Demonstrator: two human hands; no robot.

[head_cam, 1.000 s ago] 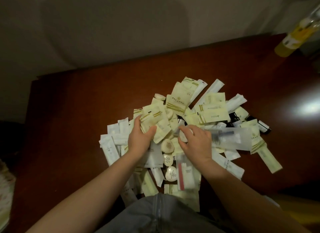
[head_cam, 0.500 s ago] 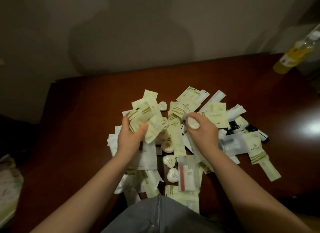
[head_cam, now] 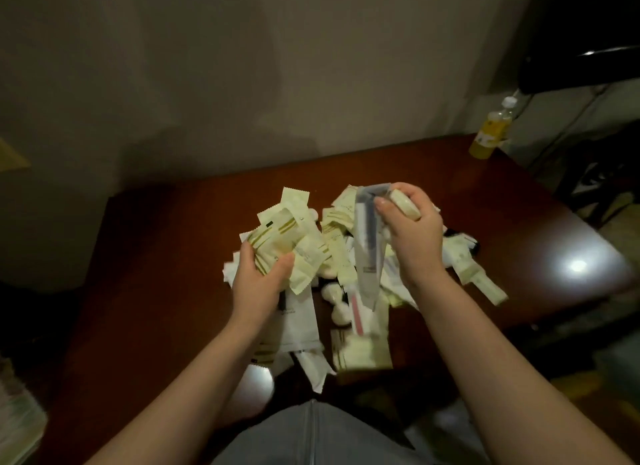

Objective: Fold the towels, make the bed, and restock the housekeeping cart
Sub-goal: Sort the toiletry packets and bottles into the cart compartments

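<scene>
A: Entry one, labels?
B: The sachets [head_cam: 287,243] are pale yellow with gold stripes and one small dark mark. Their print is too blurred to read. The bottle [head_cam: 490,132] of yellow liquid at the table's far right corner has a label that is equally unreadable.
A: Entry two, the left hand [head_cam: 256,284]?
B: Fingers and thumb are curled round a fanned bundle of those sachets, held just above the left side of the heap.
A: Entry three, the right hand [head_cam: 412,229]?
B: The thumb clamps a long clear packet [head_cam: 369,256] by its top end, and the rest hangs down. The curled fingers also grip a pale round piece [head_cam: 405,205].
A: Entry four, stock on the table [head_cam: 156,291]?
B: The pile [head_cam: 362,355] holds sachets, white packets and small round white pieces. It is heaped on the dark red top, below and between both hands.
</scene>
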